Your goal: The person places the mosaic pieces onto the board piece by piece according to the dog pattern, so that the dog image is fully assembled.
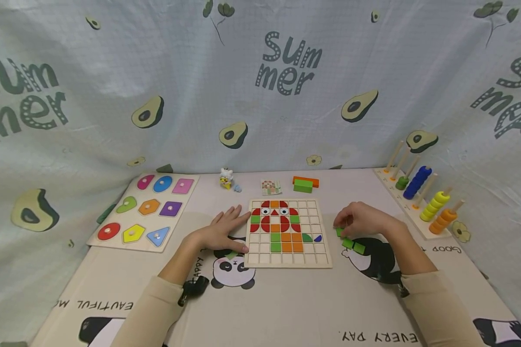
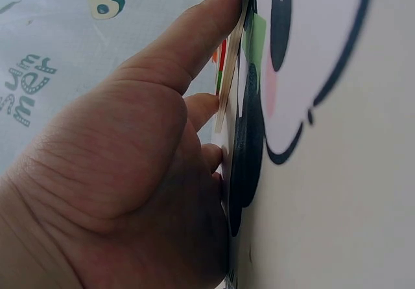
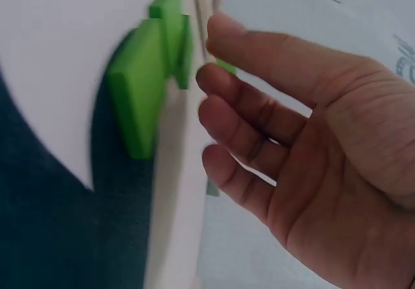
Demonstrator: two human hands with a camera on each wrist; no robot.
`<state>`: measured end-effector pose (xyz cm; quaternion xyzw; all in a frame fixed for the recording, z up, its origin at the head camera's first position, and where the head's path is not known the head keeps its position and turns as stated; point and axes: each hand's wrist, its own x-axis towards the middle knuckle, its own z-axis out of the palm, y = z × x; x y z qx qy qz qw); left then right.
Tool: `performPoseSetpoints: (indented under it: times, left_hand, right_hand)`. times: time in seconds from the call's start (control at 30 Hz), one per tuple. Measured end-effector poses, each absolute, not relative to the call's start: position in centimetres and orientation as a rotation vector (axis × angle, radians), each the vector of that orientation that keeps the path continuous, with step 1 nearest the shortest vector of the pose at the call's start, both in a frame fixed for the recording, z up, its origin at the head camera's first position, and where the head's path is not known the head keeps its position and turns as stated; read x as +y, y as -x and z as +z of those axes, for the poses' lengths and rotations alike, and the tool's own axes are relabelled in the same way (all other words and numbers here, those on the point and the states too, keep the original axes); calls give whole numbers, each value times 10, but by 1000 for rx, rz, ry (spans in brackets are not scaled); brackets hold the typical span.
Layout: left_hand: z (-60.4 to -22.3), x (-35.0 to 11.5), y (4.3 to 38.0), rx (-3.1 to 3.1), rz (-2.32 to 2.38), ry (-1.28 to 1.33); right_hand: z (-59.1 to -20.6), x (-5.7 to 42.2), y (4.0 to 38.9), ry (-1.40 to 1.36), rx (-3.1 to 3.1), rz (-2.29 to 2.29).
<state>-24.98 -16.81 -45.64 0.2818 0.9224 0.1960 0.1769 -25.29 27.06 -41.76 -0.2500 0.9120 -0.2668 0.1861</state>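
Note:
A square wooden grid board [image 1: 286, 266] lies in the middle, partly filled with red, orange, green and white-eyed tiles. My left hand [image 1: 221, 232] lies spread at its left side, thumb and index fingertip at the edge; in the left wrist view the thumb [image 2: 188, 36] reaches the board's side. To the right of the board lie several small green tiles [image 1: 358, 248], seen close up as thick green blocks [image 3: 135, 85]. Just over them hovers my right hand [image 1: 359, 218], fingers loosely bent, with nothing visibly gripped. A green quarter-round [image 1: 307, 237] and a blue piece [image 1: 318, 238] sit in the board.
Behind the board stand a small figurine [image 1: 226, 178], a picture card [image 1: 271, 187], a green block [image 1: 303, 186] and an orange block [image 1: 316, 182]. A shape puzzle [image 1: 186, 205] lies at left. A peg stand with coloured rings [image 1: 421, 226] is at right.

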Motion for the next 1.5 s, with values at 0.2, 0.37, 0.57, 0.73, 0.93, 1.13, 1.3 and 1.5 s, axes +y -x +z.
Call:
performPoseSetpoints:
  times: [0.2, 0.37, 0.57, 0.73, 0.93, 1.13, 1.3, 1.5]
  left_hand:
    - [-455, -168, 250, 2611, 561, -808]
    - [-456, -168, 251, 2613, 557, -800]
    - [-458, -168, 251, 2617, 546, -795]
    - [-458, -169, 251, 2614, 556, -791]
    - [-458, -169, 250, 2612, 558, -791]
    - [-460, -168, 251, 2614, 556, -794]
    - [-460, -168, 250, 2614, 555, -791]
    - [-455, -168, 249, 2609, 558, -793]
  right_hand:
    - [-426, 269, 255, 721, 2580, -714]
    - [-425, 266, 256, 759, 2596, -737]
    - [-413, 251, 253, 889, 2606, -879]
    - [-407, 223, 243, 938, 2502, -968]
    - [-417, 196, 235, 1001, 2451, -826]
    - [-422, 189, 231, 1025, 2445, -763]
    - [-426, 188, 230, 1043, 2487, -705]
    - [-425, 187, 229, 1056, 2533, -639]
